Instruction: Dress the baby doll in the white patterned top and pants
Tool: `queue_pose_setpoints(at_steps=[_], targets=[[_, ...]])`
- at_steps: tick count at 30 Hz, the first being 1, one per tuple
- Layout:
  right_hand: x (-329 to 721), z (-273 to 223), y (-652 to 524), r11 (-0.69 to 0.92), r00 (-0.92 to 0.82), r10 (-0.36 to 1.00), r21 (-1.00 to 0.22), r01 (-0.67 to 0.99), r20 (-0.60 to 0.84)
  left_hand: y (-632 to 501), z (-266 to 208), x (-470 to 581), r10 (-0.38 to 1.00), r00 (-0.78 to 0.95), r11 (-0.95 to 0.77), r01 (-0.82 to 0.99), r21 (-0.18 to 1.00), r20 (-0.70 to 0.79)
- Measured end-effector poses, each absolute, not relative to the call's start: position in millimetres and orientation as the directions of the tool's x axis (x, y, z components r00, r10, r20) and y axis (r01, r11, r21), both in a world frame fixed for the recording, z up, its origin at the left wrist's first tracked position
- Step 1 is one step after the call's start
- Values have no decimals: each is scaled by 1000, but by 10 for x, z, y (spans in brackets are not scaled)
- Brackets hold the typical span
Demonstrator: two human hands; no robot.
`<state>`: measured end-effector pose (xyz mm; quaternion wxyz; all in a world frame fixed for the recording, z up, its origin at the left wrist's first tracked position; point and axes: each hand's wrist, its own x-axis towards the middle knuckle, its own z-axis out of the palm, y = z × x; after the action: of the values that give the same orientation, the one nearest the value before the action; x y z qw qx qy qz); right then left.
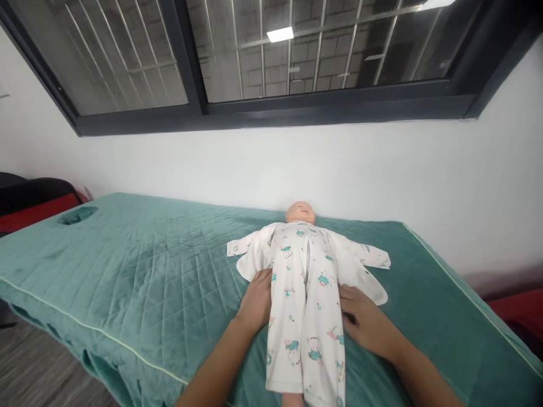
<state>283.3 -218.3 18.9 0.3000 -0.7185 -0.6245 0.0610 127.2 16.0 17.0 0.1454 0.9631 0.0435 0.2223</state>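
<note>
A baby doll [300,212] lies face up on the green quilted bed cover, its head toward the wall. White baby pants [305,316] with teal and pink animal prints lie along its front, reaching up to near its neck. Beneath them a white baby jacket [360,257] is spread open, both sleeves out to the sides. My left hand [257,299] grips the left edge of the pants, its fingertips partly hidden by the cloth. On the opposite edge, my right hand [365,319] has its curled fingers on the fabric. A doll foot [292,400] shows below the left pant leg.
The green quilted cover [161,271] drapes over a long bed with a face hole [78,215] at the far left. A white wall [271,164] and a dark-framed window [275,116] stand behind. Black and red seating [38,200] is at the left edge.
</note>
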Motion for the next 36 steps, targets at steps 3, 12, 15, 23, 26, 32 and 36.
queue_pose_setpoints(at_steps=[3, 12, 15, 23, 26, 32, 36], targets=[[2840, 168, -2172, -17, 207, 928, -520, 854, 310, 159, 144, 1271, 172, 895, -976, 98, 196, 412], [2791, 137, -2191, -74, 281, 904, -528, 846, 323, 128, 105, 1122, 211, 835, -977, 202, 73, 508], [2772, 47, -2259, -254, 450, 850, -535, 806, 274, 95, 95, 1040, 235, 823, -972, 208, 111, 517], [2998, -252, -2489, -770, 888, 278, -467, 434, 366, 188, 49, 1031, 465, 633, -870, 199, 451, 619], [3102, -316, -2504, -888, 923, 180, -348, 301, 340, 233, 34, 1089, 591, 564, -796, 294, 529, 577], [3232, -303, -2517, -874, 944, 193, -390, 289, 267, 226, 36, 1153, 691, 557, -719, 469, 513, 460], [3329, -190, -2494, -776, 965, 208, -574, 262, 159, 213, 29, 1145, 724, 524, -687, 491, 536, 448]])
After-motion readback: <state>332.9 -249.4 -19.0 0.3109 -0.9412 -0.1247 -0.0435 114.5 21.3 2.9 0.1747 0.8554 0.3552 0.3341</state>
